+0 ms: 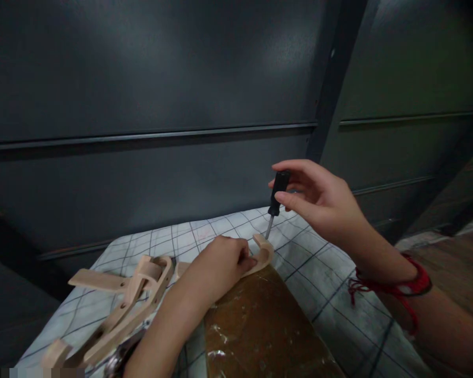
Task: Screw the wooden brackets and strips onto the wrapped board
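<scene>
A black-handled screwdriver (279, 191) stands nearly upright, its metal shaft pointing down at a curved wooden hook piece (265, 251). The thumb and fingers of my right hand (313, 191) are round the screwdriver's handle. My left hand (224, 260) is closed on the straight end of the wooden hook piece, which it presses down at the far edge of a brown slab with a shiny, film-like surface (260, 328). Whether the screwdriver's tip sits in a screw is too small to tell.
Several pale wooden parts (130, 299), some with holes, lie to the left on the checked tablecloth (319, 273). A shiny metal item (116, 362) is partly hidden by my left forearm. A dark metal panel wall (150, 178) rises just behind the table.
</scene>
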